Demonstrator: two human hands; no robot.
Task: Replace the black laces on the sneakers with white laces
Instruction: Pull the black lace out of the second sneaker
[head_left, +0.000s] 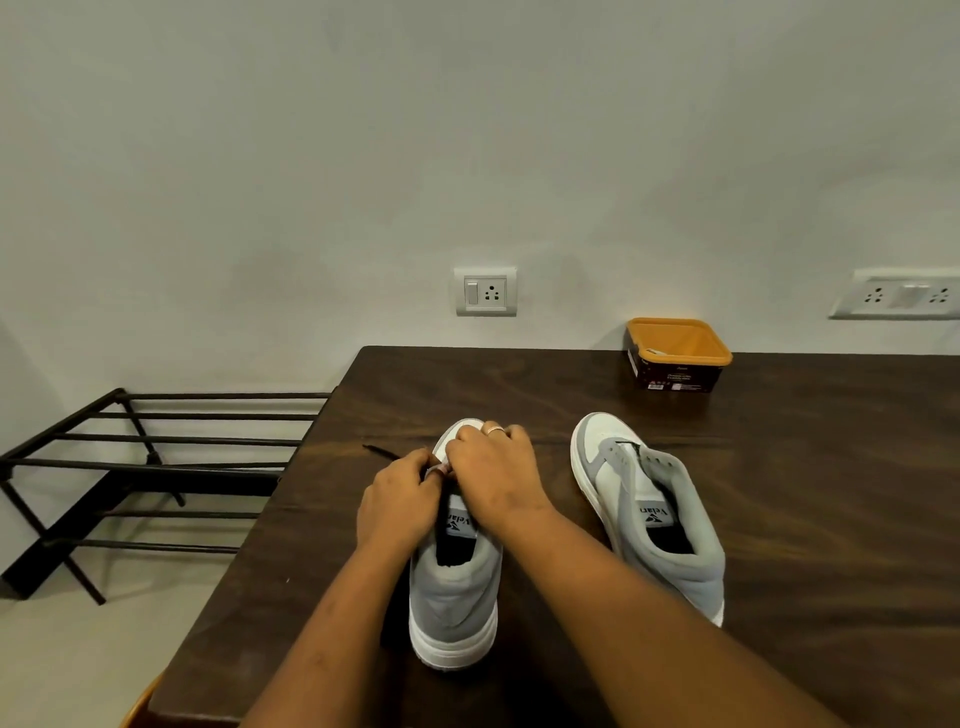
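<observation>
Both bare forearms reach in from the near edge and converge toward the middle. The left hand (400, 501) has its fingers curled, with thumb and fingertips pinching the black lace (382, 452). The right hand (493, 470), a ring (493, 429) on one finger, lies knuckles up just beside it. Its fingers curl over the sneaker (452, 597), and the two hands meet at the fingertips.

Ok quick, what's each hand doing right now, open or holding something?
Left hand: pinching the black lace at the left sneaker.
Right hand: curled round that sneaker's front, gripping it.
</observation>
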